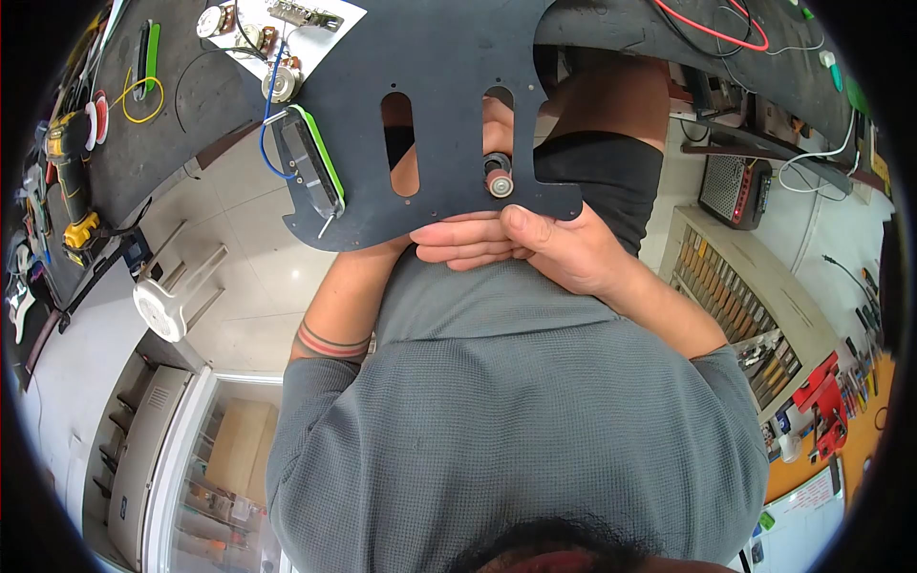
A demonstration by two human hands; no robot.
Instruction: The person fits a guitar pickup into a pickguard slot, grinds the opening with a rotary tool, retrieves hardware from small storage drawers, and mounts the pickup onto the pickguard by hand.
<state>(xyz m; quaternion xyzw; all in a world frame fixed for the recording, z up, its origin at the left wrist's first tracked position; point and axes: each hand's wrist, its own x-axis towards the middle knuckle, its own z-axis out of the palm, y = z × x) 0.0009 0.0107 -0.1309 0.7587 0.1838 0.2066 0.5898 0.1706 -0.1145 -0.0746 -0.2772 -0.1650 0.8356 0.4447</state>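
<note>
A large dark pickguard (449,57) with two long slots is in front of my torso. At its near edge is my right hand (568,253), thumb on the rim and fingers straight and together, partly beneath it. My left forearm passes under the pickguard; skin that seems to be my left hand (497,116) shows through the right slot, the rest hidden. In that slot stands a reddish-brown cylinder (500,183) with a round metal end, its kind unclear. A pickup-like part with a green edge (320,158) lies on the pickguard's left side, a blue wire (265,143) beside it.
Potentiometers (283,84) and a metal switch (304,13) are on white paper at the top left. A yellow drill (72,153) is on the left bench (205,95). A white stool (160,310) stands below. Right: a small amplifier (734,191) and a drawer cabinet (774,315).
</note>
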